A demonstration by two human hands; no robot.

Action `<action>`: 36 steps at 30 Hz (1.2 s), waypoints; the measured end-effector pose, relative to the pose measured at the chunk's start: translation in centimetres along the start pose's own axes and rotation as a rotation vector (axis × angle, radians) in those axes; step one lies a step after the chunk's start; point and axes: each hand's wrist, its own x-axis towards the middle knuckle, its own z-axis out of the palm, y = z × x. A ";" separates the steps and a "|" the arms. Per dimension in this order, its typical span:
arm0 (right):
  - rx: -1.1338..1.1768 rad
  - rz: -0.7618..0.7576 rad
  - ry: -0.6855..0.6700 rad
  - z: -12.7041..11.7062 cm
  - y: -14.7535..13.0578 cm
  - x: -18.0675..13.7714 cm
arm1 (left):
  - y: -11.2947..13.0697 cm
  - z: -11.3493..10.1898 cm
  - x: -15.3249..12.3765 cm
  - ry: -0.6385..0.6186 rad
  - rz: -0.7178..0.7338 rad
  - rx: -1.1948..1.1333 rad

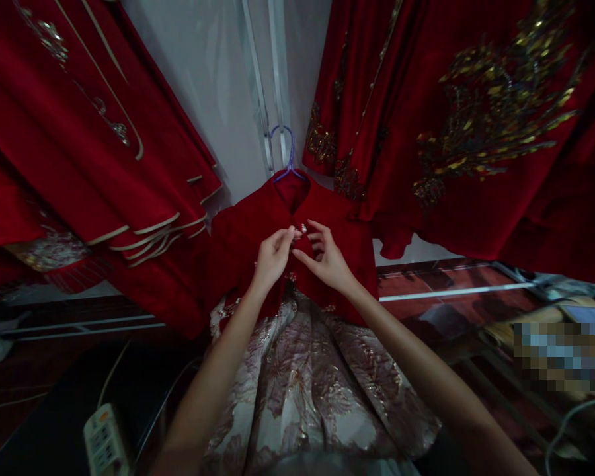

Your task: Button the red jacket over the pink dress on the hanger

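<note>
Shiny ornament [304, 228] lay at the red jacket's [258, 205] front between both hands, just left of the right hand [327, 258], fingers parted, seemingly empty, and right of the left hand [272, 256], fingertips pinched, hold unclear.

no readable text, blurred mark [102, 417] on power strip [105, 437]

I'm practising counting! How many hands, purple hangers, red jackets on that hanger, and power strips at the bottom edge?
Hands: 2, left hand and right hand
Purple hanger: 1
Red jacket: 1
Power strip: 1
Total: 5
</note>
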 end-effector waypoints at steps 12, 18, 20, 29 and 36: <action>0.279 0.226 -0.384 -4.7 -2.5 -2.6 | -3.2 -0.9 -3.5 -0.386 -0.471 -0.407; -0.007 0.193 -0.377 -4.3 -3.8 -3.4 | -4.4 -3.7 -4.5 -0.366 -0.384 -0.354; -0.071 0.201 -0.359 -3.3 -3.9 -3.7 | -4.0 -4.2 -4.6 -0.359 -0.407 -0.344; -0.047 0.139 -0.208 2.5 -1.3 -4.2 | -3.7 -6.5 -4.9 -0.352 -0.465 -0.332; 0.025 0.153 -0.109 5.0 -0.1 -2.9 | -5.0 -6.9 -4.6 -0.182 -0.413 -0.201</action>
